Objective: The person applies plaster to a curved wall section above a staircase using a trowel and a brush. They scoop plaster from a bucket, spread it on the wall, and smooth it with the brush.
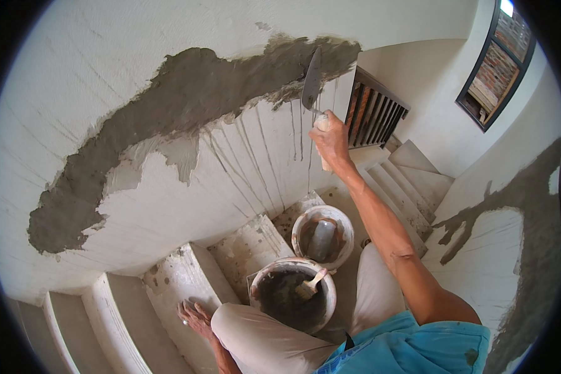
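My right hand (331, 140) is wrapped round the pale handle of a trowel (312, 81). The pointed blade lies at the right end of a long band of wet grey mortar (187, 93) on the white wall. My left hand (197, 319) rests on a stair step beside my knee, fingers apart, with nothing in it. Between my legs and the wall stands a bucket of dark mortar (287, 290) with a paintbrush (311, 283) in it. Just beyond it, a second bucket (349, 227) holds a grey rounded object (323, 238) that I cannot identify.
Splattered white steps (187, 277) run down from the left to a lower flight (405, 187) at the right. A dark railing (374, 109) stands past the wall's end. The right wall carries another grey mortar patch (536, 237), below a dark-framed window (498, 59).
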